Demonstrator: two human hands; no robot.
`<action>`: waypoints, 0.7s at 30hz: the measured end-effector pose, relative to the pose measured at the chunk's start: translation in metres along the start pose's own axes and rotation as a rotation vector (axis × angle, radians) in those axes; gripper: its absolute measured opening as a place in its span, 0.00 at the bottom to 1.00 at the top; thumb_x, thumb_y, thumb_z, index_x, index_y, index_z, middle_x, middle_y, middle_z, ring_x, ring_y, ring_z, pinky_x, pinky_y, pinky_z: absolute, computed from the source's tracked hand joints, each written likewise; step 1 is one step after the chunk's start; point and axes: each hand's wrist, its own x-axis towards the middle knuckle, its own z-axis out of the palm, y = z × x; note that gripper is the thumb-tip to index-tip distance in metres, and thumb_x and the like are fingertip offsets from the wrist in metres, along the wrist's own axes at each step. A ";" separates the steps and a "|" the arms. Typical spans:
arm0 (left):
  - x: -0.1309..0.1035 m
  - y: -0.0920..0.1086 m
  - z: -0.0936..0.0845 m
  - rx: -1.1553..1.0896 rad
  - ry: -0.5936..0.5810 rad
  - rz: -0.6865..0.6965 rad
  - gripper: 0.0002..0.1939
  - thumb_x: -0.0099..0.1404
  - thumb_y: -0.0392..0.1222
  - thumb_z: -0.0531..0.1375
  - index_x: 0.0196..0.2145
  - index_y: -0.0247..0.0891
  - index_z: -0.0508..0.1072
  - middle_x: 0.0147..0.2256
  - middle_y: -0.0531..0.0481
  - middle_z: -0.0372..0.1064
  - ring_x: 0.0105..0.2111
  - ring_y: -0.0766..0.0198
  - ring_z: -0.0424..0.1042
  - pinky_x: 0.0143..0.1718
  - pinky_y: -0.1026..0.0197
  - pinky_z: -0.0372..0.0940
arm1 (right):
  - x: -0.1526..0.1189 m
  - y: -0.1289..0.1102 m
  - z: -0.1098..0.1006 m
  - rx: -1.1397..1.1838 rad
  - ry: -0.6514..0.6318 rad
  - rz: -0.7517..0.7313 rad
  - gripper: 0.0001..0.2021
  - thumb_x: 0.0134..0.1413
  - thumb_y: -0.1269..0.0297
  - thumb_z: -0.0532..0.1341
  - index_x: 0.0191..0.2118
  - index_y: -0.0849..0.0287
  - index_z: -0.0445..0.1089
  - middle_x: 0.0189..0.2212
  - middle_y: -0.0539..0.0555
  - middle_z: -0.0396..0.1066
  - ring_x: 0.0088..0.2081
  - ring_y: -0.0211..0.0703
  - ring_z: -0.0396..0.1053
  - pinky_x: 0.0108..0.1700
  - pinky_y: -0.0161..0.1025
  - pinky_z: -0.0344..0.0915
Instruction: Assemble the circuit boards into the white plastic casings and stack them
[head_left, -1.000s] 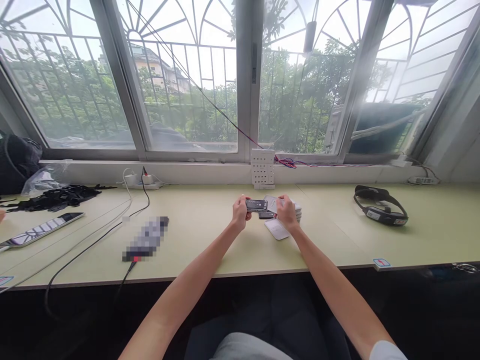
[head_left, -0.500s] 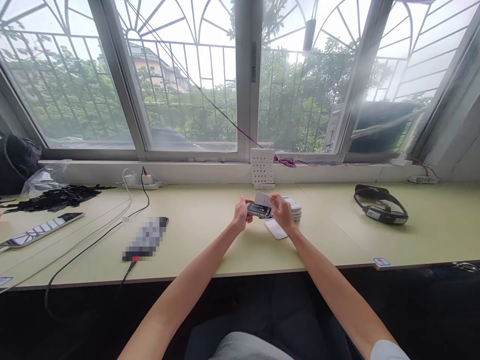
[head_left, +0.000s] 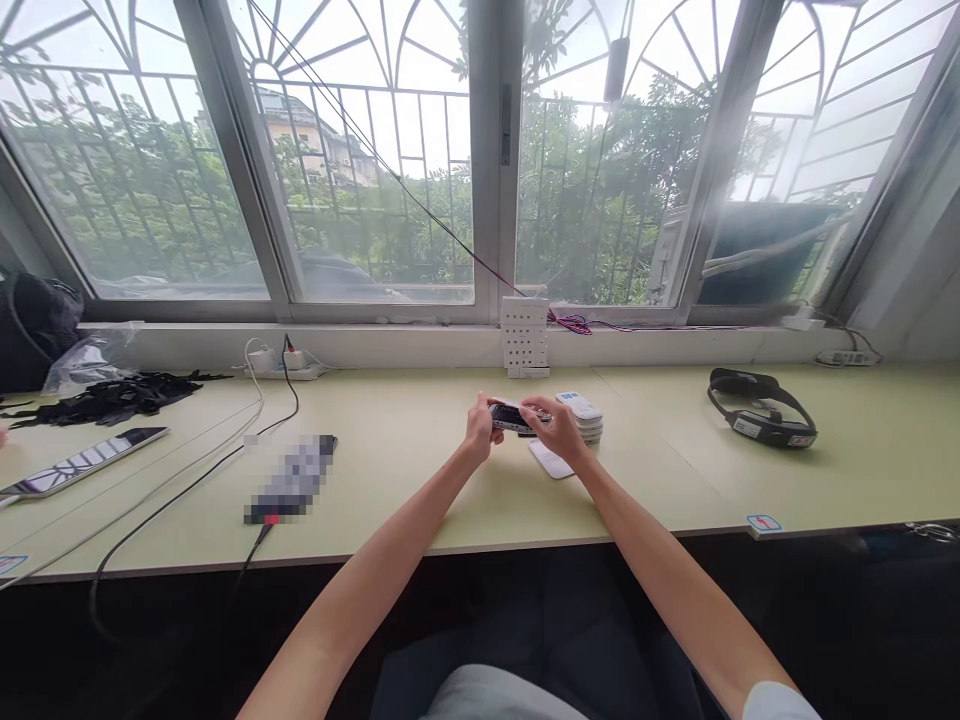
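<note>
A small device with a dark face and a light rim (head_left: pixel 510 417) is held above the table near the middle. My left hand (head_left: pixel 481 425) grips its left end, thumb on top. My right hand (head_left: pixel 556 424) is closed at its right end, with the fingers bent over the top edge. A thin pale edge shows along the top of the device; most of that piece is hidden. Just right of my right hand stands a stack of white, rounded flat pieces (head_left: pixel 591 425). One white flat piece (head_left: pixel 550 461) lies on the table below my right hand.
A white perforated block (head_left: pixel 526 338) stands by the wall. To the left are a pixelated phone (head_left: pixel 292 480) on a cable, a tablet (head_left: pixel 90 460), black strips (head_left: pixel 112 397) and a power strip (head_left: pixel 289 368). A black headset (head_left: pixel 761 410) lies right.
The pale flat piece raised in my right hand has tipped down onto the device. My right hand has moved slightly left, over the device's right end. My left hand is nearly still.
</note>
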 end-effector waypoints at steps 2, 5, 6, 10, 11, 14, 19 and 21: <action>0.000 0.001 0.000 -0.007 0.016 -0.008 0.22 0.73 0.57 0.45 0.35 0.38 0.66 0.15 0.57 0.56 0.08 0.72 0.47 0.12 0.66 0.46 | 0.000 0.000 0.000 -0.020 -0.012 -0.005 0.13 0.56 0.55 0.60 0.41 0.56 0.75 0.40 0.56 0.79 0.41 0.48 0.75 0.46 0.43 0.69; -0.001 0.002 0.000 -0.008 0.016 -0.006 0.21 0.74 0.55 0.44 0.36 0.37 0.65 0.16 0.57 0.58 0.09 0.72 0.47 0.12 0.66 0.46 | -0.001 0.001 0.001 -0.034 -0.029 -0.021 0.14 0.52 0.58 0.63 0.44 0.56 0.74 0.43 0.57 0.78 0.41 0.48 0.74 0.46 0.44 0.69; -0.001 0.002 0.001 -0.007 0.015 -0.003 0.20 0.74 0.55 0.44 0.36 0.37 0.65 0.16 0.57 0.58 0.09 0.72 0.47 0.12 0.66 0.46 | -0.001 0.001 0.001 -0.037 -0.034 -0.030 0.15 0.51 0.58 0.63 0.44 0.56 0.74 0.44 0.57 0.78 0.40 0.48 0.74 0.46 0.44 0.70; -0.002 0.003 0.001 0.003 0.018 0.018 0.20 0.74 0.53 0.44 0.36 0.37 0.66 0.16 0.57 0.57 0.10 0.71 0.48 0.12 0.66 0.47 | -0.001 0.003 0.002 -0.034 -0.038 -0.060 0.16 0.51 0.59 0.64 0.46 0.57 0.73 0.44 0.58 0.77 0.40 0.47 0.73 0.46 0.44 0.70; -0.002 0.002 0.001 0.006 0.019 0.022 0.20 0.74 0.53 0.44 0.36 0.37 0.66 0.16 0.56 0.57 0.10 0.71 0.48 0.12 0.66 0.47 | -0.001 0.004 0.002 -0.032 -0.039 -0.065 0.16 0.51 0.59 0.64 0.46 0.56 0.72 0.44 0.58 0.77 0.41 0.47 0.73 0.46 0.44 0.69; -0.001 0.002 0.001 0.013 0.019 0.023 0.19 0.74 0.53 0.44 0.36 0.37 0.65 0.16 0.56 0.58 0.10 0.71 0.50 0.12 0.66 0.47 | -0.001 0.004 0.002 -0.027 -0.042 -0.074 0.16 0.51 0.59 0.64 0.46 0.56 0.72 0.44 0.57 0.76 0.41 0.47 0.73 0.46 0.43 0.69; -0.001 0.002 0.000 0.002 0.018 0.019 0.18 0.73 0.52 0.44 0.36 0.38 0.64 0.16 0.56 0.58 0.10 0.71 0.49 0.12 0.66 0.47 | -0.002 0.003 0.001 -0.026 -0.045 -0.084 0.16 0.51 0.60 0.65 0.46 0.57 0.72 0.44 0.57 0.76 0.39 0.46 0.72 0.44 0.43 0.69; -0.001 0.002 0.000 -0.003 0.013 0.019 0.17 0.73 0.53 0.45 0.36 0.38 0.64 0.16 0.56 0.58 0.10 0.71 0.49 0.12 0.66 0.47 | -0.002 0.003 0.001 -0.029 -0.054 -0.088 0.16 0.51 0.60 0.65 0.46 0.57 0.72 0.44 0.57 0.76 0.39 0.46 0.73 0.44 0.43 0.69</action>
